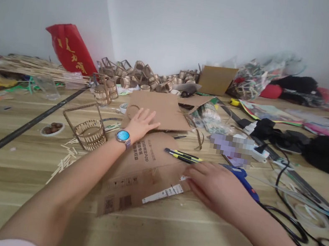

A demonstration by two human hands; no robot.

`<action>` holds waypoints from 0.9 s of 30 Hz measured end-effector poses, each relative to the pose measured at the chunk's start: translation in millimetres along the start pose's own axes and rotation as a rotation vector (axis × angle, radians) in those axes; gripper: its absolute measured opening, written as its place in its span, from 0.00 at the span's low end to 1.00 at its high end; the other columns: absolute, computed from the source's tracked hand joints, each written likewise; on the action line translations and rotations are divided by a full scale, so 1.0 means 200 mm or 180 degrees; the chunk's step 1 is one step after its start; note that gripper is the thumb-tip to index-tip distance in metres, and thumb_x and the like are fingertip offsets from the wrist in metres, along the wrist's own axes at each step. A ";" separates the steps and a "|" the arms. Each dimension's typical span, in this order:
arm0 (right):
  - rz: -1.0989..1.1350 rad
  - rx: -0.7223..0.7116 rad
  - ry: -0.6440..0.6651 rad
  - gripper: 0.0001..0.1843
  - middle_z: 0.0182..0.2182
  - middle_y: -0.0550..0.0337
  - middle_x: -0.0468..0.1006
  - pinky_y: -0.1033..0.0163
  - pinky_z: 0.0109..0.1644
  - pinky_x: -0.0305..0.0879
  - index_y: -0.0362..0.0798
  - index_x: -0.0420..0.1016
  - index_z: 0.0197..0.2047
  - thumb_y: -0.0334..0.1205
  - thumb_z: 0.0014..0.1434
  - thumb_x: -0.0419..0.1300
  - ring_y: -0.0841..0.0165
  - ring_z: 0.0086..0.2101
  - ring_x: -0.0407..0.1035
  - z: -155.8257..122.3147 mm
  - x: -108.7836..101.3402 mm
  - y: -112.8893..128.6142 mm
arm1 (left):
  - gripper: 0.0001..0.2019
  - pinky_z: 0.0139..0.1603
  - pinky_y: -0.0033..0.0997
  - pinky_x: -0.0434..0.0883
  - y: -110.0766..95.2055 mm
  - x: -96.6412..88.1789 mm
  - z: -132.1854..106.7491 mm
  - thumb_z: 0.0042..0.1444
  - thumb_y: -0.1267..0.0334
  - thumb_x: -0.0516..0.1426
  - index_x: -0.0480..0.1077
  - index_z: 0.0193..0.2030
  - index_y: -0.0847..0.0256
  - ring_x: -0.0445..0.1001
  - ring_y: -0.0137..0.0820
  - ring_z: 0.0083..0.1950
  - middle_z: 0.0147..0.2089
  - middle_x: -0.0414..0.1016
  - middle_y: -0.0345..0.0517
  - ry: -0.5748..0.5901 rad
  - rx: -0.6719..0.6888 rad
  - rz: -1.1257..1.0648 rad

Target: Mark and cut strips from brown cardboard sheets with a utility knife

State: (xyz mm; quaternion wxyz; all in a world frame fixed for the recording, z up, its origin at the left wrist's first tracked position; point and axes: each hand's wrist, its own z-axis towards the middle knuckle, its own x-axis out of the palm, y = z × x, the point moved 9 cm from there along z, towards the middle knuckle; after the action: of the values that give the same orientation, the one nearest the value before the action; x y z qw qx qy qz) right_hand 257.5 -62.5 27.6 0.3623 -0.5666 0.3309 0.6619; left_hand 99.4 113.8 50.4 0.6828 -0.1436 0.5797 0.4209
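Note:
My left hand [143,124] lies with fingers spread on a plain flat piece of cardboard [163,108]. Under that piece and nearer to me is a printed cardboard sheet [130,172] with a white label strip [163,194]. My right hand [211,184] is at the sheet's right edge, its fingers curled together; what they pinch is hidden. Just beyond those fingers, a yellow and black utility knife [182,156] rests on the sheet. A blue glue gun [242,179] lies behind my right hand, partly covered by it.
Left of the cardboard stands a small handled bamboo basket [89,133], near loose sticks [63,162] and a bowl of brown pieces [52,128]. Many similar baskets [147,77] are heaped by the wall. Black cables [287,223] and a power strip [253,149] lie at right.

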 end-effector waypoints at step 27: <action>0.4688 0.2001 0.0468 0.17 0.19 0.65 0.64 0.68 0.22 0.55 0.48 0.68 0.30 0.54 0.51 0.57 0.73 0.20 0.58 0.17 0.42 -0.41 | 0.43 0.63 0.65 0.63 -0.55 0.03 -0.77 0.58 0.42 0.59 0.51 0.74 0.60 0.51 0.68 0.71 0.74 0.48 0.69 0.1952 -0.0835 -0.0892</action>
State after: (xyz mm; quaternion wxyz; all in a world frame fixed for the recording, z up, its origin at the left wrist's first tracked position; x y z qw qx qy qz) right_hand 302.5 16.8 -53.1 -0.0475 -0.1164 0.8135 0.5678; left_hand 77.3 -55.9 -31.9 0.5040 -0.4276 0.6733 0.3313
